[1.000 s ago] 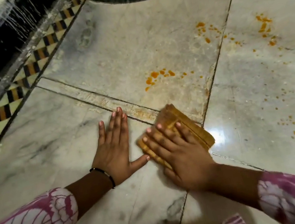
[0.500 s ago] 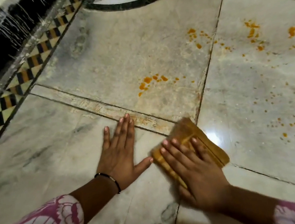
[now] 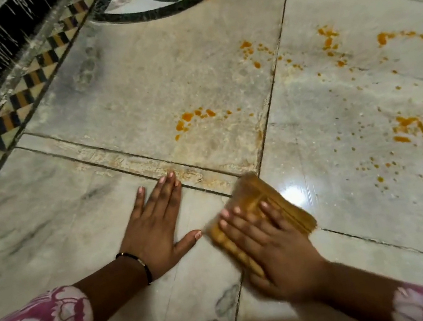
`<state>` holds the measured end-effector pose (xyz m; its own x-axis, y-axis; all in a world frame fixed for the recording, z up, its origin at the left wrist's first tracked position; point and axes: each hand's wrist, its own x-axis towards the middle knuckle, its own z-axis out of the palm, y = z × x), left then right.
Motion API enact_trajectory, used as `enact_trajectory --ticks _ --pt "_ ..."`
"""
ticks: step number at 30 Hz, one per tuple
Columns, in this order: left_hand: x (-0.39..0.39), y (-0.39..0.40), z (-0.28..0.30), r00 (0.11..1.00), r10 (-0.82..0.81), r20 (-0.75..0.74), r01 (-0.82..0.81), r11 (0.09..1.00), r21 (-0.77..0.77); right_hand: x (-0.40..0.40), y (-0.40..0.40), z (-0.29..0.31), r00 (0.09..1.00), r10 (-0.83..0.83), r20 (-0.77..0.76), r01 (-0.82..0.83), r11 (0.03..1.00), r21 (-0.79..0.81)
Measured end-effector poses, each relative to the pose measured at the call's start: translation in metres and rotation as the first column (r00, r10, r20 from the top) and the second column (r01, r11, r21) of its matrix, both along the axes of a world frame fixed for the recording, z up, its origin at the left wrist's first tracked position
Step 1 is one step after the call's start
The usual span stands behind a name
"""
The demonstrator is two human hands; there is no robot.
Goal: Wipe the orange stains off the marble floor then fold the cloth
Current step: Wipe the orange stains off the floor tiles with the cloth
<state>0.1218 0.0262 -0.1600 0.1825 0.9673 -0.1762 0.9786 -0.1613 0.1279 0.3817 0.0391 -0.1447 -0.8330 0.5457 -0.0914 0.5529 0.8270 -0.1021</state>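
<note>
Right hand fingers spread flat, pressing folded orange cloth onto marble floor at tile joint. Left hand palm down, fingers extended, thumb out, on bare tile just beside cloth. One cloth, two hands. Orange stains in several clusters beyond. Patterned border upper left.

The cloth was a mustard-yellow rag with ribbed stripes, folded into a flat pad and lying flat on the marble floor, right by the corner where the slab joints met. It looked a bit blurred. The orange stains were still all over: 1 small cluster on the slab beyond the cloth, more blobs further back near the joint, and loads of splatter across the right-hand slab. Floor itself was pale grey-veined marble, glossy beside the cloth.
</note>
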Motion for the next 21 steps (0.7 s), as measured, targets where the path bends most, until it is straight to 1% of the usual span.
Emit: enact_trajectory --ticks 1,2,3,4,5,6,7,8,10,11,12,13,14,15,16,17,18,19,20,21 --pt "-0.001 0.001 0.000 1.000 0.000 -0.008 0.000 1.000 -0.006 -0.008 0.021 -0.002 0.999 -0.033 -0.006 0.033 0.999 0.012" --pt "-0.001 0.001 0.000 1.000 -0.008 -0.012 0.007 1.000 -0.013 -0.009 0.043 -0.003 0.992 -0.125 -0.013 0.125 0.992 0.018" --pt "-0.001 0.001 0.000 1.000 -0.012 -0.012 0.012 1.000 -0.019 -0.003 0.064 -0.003 0.968 -0.252 -0.019 0.252 0.967 0.017" --pt "-0.003 0.001 0.001 1.000 -0.015 -0.011 0.015 1.000 -0.026 0.010 0.079 -0.001 0.922 -0.388 -0.018 0.388 0.922 0.013" --pt "-0.004 0.001 0.001 1.000 -0.019 -0.013 0.019 0.999 -0.030 0.027 0.082 -0.001 0.866 -0.500 -0.008 0.500 0.866 0.012" --pt "-0.005 0.001 0.001 1.000 -0.023 -0.016 0.022 0.999 -0.027 0.043 0.076 0.000 0.818 -0.575 -0.004 0.575 0.818 0.021" --pt "-0.005 0.001 0.002 1.000 -0.023 -0.016 0.023 1.000 -0.022 0.055 0.063 0.002 0.792 -0.610 -0.009 0.610 0.791 0.042" --pt "-0.005 0.001 0.001 1.000 -0.023 -0.017 0.023 1.000 -0.014 0.063 0.046 0.004 0.787 -0.617 -0.012 0.616 0.785 0.060" --pt "-0.003 0.001 -0.001 1.000 -0.026 -0.016 0.026 1.000 -0.003 0.065 0.003 0.003 0.829 -0.560 0.005 0.558 0.827 0.061" --pt "-0.003 0.001 -0.001 0.999 -0.028 -0.015 0.028 1.000 0.001 0.058 -0.016 0.002 0.876 -0.482 0.009 0.480 0.875 0.065" --pt "-0.003 0.000 -0.002 0.999 -0.031 -0.012 0.031 1.000 0.005 0.048 -0.030 0.002 0.931 -0.365 0.010 0.364 0.929 0.069" --pt "-0.003 0.000 -0.002 0.999 -0.033 -0.010 0.033 0.999 0.004 0.034 -0.035 0.003 0.972 -0.235 0.018 0.234 0.971 0.051" --pt "-0.003 0.000 -0.002 0.999 -0.038 -0.011 0.038 0.999 0.000 0.023 -0.031 0.002 0.992 -0.120 0.027 0.119 0.992 0.028" --pt "-0.003 0.001 -0.001 0.999 -0.038 -0.014 0.038 0.999 -0.005 0.012 -0.018 0.002 0.999 -0.037 0.020 0.036 0.999 0.018" --pt "-0.004 0.001 -0.001 0.999 -0.039 -0.021 0.039 0.999 -0.010 0.003 0.001 0.001 1.000 -0.015 0.002 0.015 1.000 0.008" --pt "-0.004 0.002 0.000 0.999 -0.045 -0.026 0.044 0.999 -0.019 -0.001 0.022 -0.001 0.997 -0.069 -0.025 0.069 0.998 0.002" --pt "-0.005 0.002 0.000 0.999 -0.046 -0.025 0.046 0.999 -0.027 0.002 0.044 -0.002 0.981 -0.189 -0.049 0.189 0.982 -0.001" --pt "-0.005 0.002 0.001 0.999 -0.042 -0.018 0.041 0.999 -0.036 0.011 0.063 -0.003 0.938 -0.342 -0.049 0.343 0.939 0.001" --pt "-0.006 0.003 0.002 0.999 -0.037 -0.008 0.037 0.999 -0.038 0.025 0.074 -0.002 0.875 -0.483 -0.027 0.483 0.876 0.009" --pt "-0.006 0.002 0.002 0.999 -0.033 0.002 0.033 0.999 -0.034 0.039 0.074 -0.002 0.815 -0.579 -0.004 0.579 0.815 0.026"
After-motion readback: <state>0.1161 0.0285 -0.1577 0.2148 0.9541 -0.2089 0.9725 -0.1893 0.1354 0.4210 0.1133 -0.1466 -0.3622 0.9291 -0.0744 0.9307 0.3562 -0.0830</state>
